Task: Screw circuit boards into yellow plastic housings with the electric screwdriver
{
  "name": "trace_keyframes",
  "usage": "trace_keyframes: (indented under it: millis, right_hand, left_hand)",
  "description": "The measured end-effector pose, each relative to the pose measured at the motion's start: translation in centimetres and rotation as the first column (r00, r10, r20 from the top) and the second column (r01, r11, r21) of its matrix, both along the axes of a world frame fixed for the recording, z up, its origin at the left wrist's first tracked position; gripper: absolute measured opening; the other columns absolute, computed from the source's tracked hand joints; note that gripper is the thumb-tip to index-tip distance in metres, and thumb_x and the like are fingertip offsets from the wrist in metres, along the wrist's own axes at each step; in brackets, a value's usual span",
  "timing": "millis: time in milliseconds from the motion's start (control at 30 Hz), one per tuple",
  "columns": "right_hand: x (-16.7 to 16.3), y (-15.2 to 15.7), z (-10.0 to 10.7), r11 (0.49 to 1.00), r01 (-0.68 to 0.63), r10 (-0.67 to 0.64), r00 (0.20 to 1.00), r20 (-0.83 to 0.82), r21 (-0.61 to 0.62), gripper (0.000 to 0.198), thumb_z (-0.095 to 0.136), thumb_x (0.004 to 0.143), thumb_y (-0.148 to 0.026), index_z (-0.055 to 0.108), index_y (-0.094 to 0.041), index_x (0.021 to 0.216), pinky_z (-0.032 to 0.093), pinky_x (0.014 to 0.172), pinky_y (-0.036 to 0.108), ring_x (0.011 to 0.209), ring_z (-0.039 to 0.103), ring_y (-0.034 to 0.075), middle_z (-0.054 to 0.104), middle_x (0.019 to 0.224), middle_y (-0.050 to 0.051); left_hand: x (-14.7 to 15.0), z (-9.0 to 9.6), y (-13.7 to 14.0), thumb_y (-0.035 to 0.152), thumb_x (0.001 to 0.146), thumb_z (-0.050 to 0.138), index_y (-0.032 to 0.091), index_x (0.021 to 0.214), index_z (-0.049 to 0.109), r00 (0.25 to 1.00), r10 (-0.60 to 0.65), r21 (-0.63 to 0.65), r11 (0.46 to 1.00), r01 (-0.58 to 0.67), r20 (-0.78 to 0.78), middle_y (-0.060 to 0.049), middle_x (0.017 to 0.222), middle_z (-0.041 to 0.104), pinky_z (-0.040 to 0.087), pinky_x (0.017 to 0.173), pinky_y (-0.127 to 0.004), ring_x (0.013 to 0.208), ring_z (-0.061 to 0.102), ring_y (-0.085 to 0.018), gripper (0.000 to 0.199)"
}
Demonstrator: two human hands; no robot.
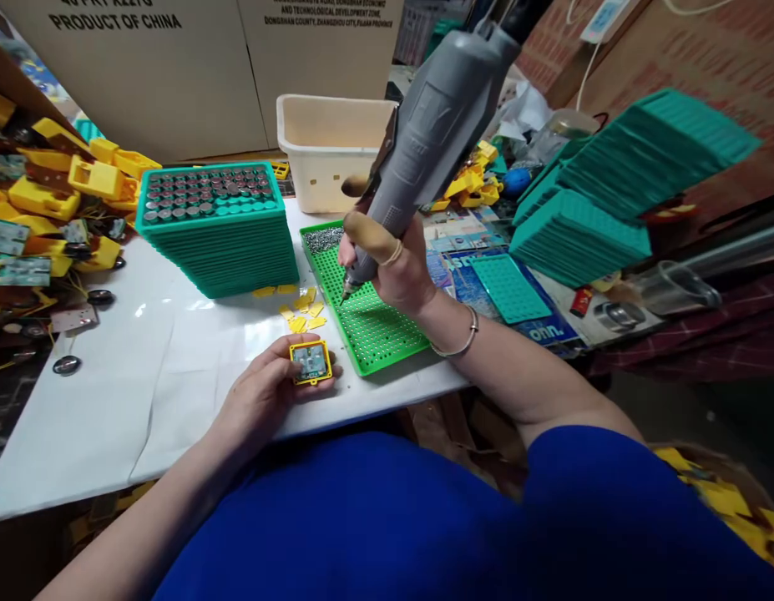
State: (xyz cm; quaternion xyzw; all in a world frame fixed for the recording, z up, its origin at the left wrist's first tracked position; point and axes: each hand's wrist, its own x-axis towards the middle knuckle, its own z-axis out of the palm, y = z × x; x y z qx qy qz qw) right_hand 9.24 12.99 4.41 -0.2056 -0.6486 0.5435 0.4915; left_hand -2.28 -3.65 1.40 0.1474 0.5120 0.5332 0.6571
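My left hand (267,377) is closed around a small square yellow housing (312,381) near the table's front edge. Inside the housing's frame a circuit board (310,361) faces up. In my right hand (404,271) is a grey electric screwdriver (417,133), tilted with its bit pointing down; finger covers show on that hand. The bit's tip hangs over the left side of a green perforated tray (387,361), and I cannot tell whether it touches. A pile of small screws (324,240) lies at the tray's far end. Small yellow plastic pieces (305,310) are scattered left of the tray.
A tall stack of teal trays (230,259) holding round metal cells stands behind left. Yellow housings and boards (42,196) heap at far left. A cream bin (336,171) is at the back. More teal trays (580,238) and a clear cup (675,285) are at right.
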Motion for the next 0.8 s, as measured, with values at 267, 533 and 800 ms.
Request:
trace_keyframes:
  millis: [267, 533, 800]
  right_hand:
    - [-0.5, 0.1, -0.9, 1.000, 0.028, -0.028, 0.999, 0.040, 0.005, 0.033, 0.065, 0.079, -0.055, 0.058, -0.023, 0.084, 0.052, 0.054, 0.027, 0.051, 0.051, 0.010, 0.052, 0.057, -0.005]
    - [-0.5, 0.3, -1.3, 0.998, 0.056, -0.061, 0.991, 0.118, 0.040, 0.035, 0.059, 0.084, -0.056, 0.061, -0.023, 0.098, 0.056, 0.059, 0.030, 0.058, 0.057, 0.012, 0.053, 0.063, -0.003]
    - [-0.5, 0.1, -1.6, 0.995, 0.073, -0.080, 0.992, 0.097, 0.074, 0.038, 0.059, 0.083, -0.060, 0.059, -0.023, 0.088, 0.057, 0.058, 0.032, 0.054, 0.055, 0.012, 0.051, 0.059, -0.004]
  left_hand:
    - [-0.1, -0.2, 0.0, 0.009, 0.068, 0.057, 0.011, 0.109, 0.057, 1.000, 0.000, -0.002, 1.000, 0.000, 0.019, -0.013, 0.089, 0.075, 0.061, 0.075, -0.034, 0.088, 0.074, -0.027, 0.041]
    - [-0.1, -0.2, 0.0, 0.009, 0.070, 0.055, 0.010, 0.109, 0.058, 1.000, 0.009, 0.006, 1.000, -0.010, 0.030, -0.014, 0.090, 0.075, 0.061, 0.074, -0.033, 0.087, 0.074, -0.026, 0.038]
    - [0.2, 0.2, 0.0, 0.009, 0.069, 0.054, 0.009, 0.109, 0.057, 1.000, 0.016, 0.010, 1.000, -0.016, -0.001, -0.015, 0.089, 0.076, 0.061, 0.074, -0.035, 0.085, 0.075, -0.027, 0.040]
